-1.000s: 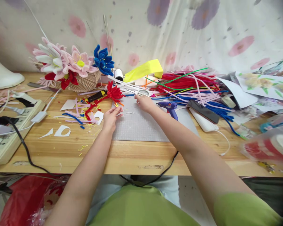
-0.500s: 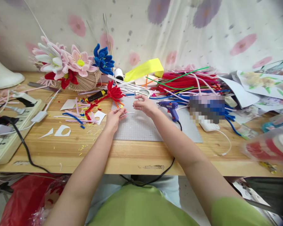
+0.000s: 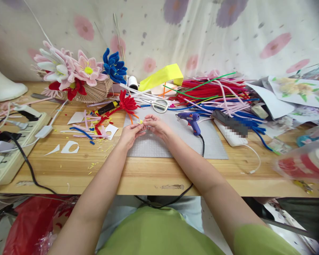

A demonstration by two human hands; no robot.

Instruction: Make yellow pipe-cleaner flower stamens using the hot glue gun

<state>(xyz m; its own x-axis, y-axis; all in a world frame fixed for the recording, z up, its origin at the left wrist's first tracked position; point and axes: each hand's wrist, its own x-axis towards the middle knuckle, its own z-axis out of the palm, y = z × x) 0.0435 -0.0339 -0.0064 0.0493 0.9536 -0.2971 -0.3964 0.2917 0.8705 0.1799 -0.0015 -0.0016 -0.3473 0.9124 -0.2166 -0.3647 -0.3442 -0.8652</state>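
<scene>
We are observing the left hand (image 3: 132,134) pinching a small yellow-tipped piece (image 3: 141,122) over the grey cutting mat (image 3: 149,149), left side; the right hand (image 3: 158,126) is touching the left, its grip escaping us. A glue gun (image 3: 191,120) is lying rightward.

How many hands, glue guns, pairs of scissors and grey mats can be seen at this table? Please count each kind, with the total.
Hands (left hand, right hand): 2
Glue gun: 1
Scissors: 1 pair
Grey mat: 1
Total: 5
</scene>
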